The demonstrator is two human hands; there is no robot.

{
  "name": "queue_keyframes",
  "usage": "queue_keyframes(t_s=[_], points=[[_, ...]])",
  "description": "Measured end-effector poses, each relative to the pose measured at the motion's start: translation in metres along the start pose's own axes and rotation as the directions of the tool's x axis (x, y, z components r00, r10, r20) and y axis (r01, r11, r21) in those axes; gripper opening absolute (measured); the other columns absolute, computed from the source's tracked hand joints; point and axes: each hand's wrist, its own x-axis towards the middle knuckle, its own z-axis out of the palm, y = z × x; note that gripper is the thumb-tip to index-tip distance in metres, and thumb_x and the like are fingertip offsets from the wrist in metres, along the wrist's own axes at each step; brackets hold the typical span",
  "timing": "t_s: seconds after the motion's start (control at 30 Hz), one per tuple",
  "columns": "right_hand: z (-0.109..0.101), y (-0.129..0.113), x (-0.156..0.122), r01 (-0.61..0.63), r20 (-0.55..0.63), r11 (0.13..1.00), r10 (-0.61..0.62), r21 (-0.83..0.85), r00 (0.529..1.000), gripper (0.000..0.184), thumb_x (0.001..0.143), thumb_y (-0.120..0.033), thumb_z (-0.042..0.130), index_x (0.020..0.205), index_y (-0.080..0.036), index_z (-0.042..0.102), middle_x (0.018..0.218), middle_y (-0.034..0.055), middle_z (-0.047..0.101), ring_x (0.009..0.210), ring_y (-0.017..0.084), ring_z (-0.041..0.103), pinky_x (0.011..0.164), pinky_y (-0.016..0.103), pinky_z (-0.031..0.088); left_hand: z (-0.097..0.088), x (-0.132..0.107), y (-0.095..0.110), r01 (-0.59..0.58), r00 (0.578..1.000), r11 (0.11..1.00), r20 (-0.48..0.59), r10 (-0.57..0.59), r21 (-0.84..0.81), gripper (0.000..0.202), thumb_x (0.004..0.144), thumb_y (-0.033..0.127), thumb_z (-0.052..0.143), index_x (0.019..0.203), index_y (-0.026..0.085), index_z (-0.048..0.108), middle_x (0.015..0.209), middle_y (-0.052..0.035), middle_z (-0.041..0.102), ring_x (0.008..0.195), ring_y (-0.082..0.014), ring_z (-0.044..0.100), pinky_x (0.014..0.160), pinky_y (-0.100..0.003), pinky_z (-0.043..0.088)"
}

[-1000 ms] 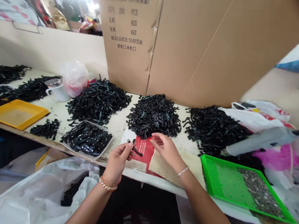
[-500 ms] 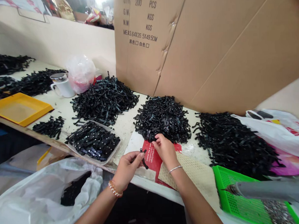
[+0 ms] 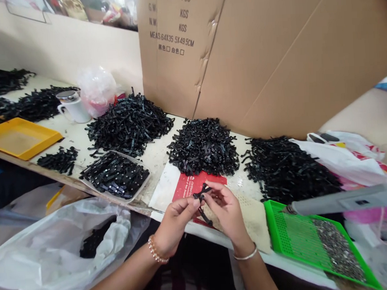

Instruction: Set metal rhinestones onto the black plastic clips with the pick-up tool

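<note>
In front of the red printed sheet [image 3: 182,186], my two hands meet at chest height. My left hand [image 3: 176,222] pinches a slim black strip [image 3: 205,217] whose lower end hangs beneath the fingers. Between the fingertips of my right hand [image 3: 228,209] is a second small black piece [image 3: 203,190], crossing the strip near its upper end. Fingers partly cover where the two pieces touch. Just beyond the hands lies a heap of short black pieces [image 3: 203,146]. Left of it, a clear plastic tub [image 3: 146,181] holds rows of black strips with metal dots.
A green tray [image 3: 274,227] with small metal parts [image 3: 339,249] sits at right, an electric screwdriver [image 3: 337,200] above it. More black heaps [image 3: 128,122] [image 3: 287,171] flank the middle. A cardboard box [image 3: 260,52] stands behind; a yellow tray [image 3: 23,139] and white mug [image 3: 76,111] are left.
My right hand has drawn back from the heap with a black piece and joined my left hand. My left hand has moved slightly right and down; the view has shifted a little.
</note>
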Motion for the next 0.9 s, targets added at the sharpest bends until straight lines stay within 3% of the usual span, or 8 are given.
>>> queue_keyframes(t_s=[0.17,0.27,0.43,0.53,0.63,0.77,0.83,0.9], points=[[0.003,0.004,-0.015,0.050,-0.129,0.999,-0.050,-0.002,0.990,0.023,0.082,-0.033,0.069,0.099,-0.019,0.068,0.091,0.0068,0.070,0.077,0.019,0.067,0.071,0.031,0.059,0.013,-0.010,0.000,-0.041,0.996,0.995,-0.076,0.034,-0.094,0.031,0.072,0.046,0.078,0.082,0.017,0.076,0.080,-0.0050,0.070,0.083,-0.0173,0.061,0.085,-0.029,0.048],[0.003,0.003,-0.024,0.131,-0.106,0.991,-0.134,-0.043,0.985,0.014,0.085,-0.030,0.065,0.094,-0.020,0.070,0.095,0.0075,0.067,0.087,0.019,0.065,0.075,0.031,0.057,0.016,-0.014,-0.002,-0.061,0.992,0.994,-0.117,0.050,-0.095,0.032,0.070,0.046,0.079,0.082,0.017,0.077,0.080,-0.0058,0.071,0.079,-0.0173,0.062,0.084,-0.030,0.050],[-0.011,-0.003,-0.035,0.175,-0.074,0.984,-0.173,0.030,0.982,0.020,0.088,-0.030,0.062,0.105,-0.022,0.066,0.105,0.0078,0.061,0.091,0.017,0.062,0.073,0.027,0.057,0.015,-0.019,0.000,-0.150,0.982,0.960,-0.080,0.173,0.236,0.028,0.079,0.044,0.071,0.082,0.016,0.076,0.082,-0.0081,0.072,0.075,-0.0206,0.065,0.077,-0.032,0.052],[-0.020,-0.009,-0.038,0.093,-0.026,0.989,-0.090,0.115,0.996,0.023,0.089,-0.035,0.062,0.108,-0.023,0.064,0.102,0.0068,0.063,0.090,0.017,0.062,0.076,0.027,0.056,0.012,-0.021,0.005,-0.369,0.906,0.699,0.069,0.417,0.613,0.016,0.084,0.032,0.067,0.086,0.020,0.077,0.093,-0.0090,0.073,0.088,-0.0240,0.067,0.086,-0.033,0.051],[-0.020,-0.014,-0.040,-0.025,0.066,0.984,0.013,0.176,0.998,0.028,0.085,-0.040,0.066,0.107,-0.022,0.063,0.096,0.0056,0.064,0.088,0.017,0.062,0.075,0.029,0.057,0.008,-0.022,0.004,-0.530,0.782,0.346,0.289,0.552,0.774,0.020,0.089,0.023,0.059,0.102,0.021,0.074,0.107,-0.0098,0.071,0.100,-0.0241,0.066,0.093,-0.033,0.050],[-0.011,-0.013,-0.041,-0.130,0.073,0.970,0.117,0.207,0.990,0.039,0.077,-0.042,0.074,0.108,-0.023,0.060,0.097,0.0049,0.061,0.092,0.019,0.061,0.079,0.030,0.056,0.001,-0.021,-0.006,-0.582,0.622,-0.165,0.567,0.540,0.796,0.027,0.096,0.018,0.043,0.105,0.011,0.068,0.113,-0.0162,0.067,0.098,-0.0259,0.067,0.085,-0.037,0.057],[-0.007,-0.010,-0.040,-0.150,0.063,0.969,0.140,0.198,0.988,0.039,0.075,-0.041,0.076,0.105,-0.023,0.059,0.096,0.0041,0.060,0.092,0.018,0.060,0.082,0.030,0.054,-0.001,-0.021,-0.011,-0.541,0.604,-0.345,0.639,0.476,0.767,0.029,0.096,0.014,0.039,0.103,0.008,0.066,0.114,-0.0191,0.066,0.095,-0.0268,0.068,0.080,-0.037,0.059],[-0.005,-0.006,-0.038,-0.165,0.053,0.963,0.157,0.212,0.986,0.037,0.074,-0.040,0.077,0.101,-0.023,0.057,0.091,0.0022,0.059,0.087,0.017,0.060,0.081,0.029,0.053,-0.003,-0.021,-0.015,-0.514,0.607,-0.434,0.671,0.425,0.740,0.029,0.095,0.011,0.037,0.106,0.006,0.064,0.115,-0.0202,0.065,0.097,-0.0274,0.067,0.079,-0.037,0.059]])
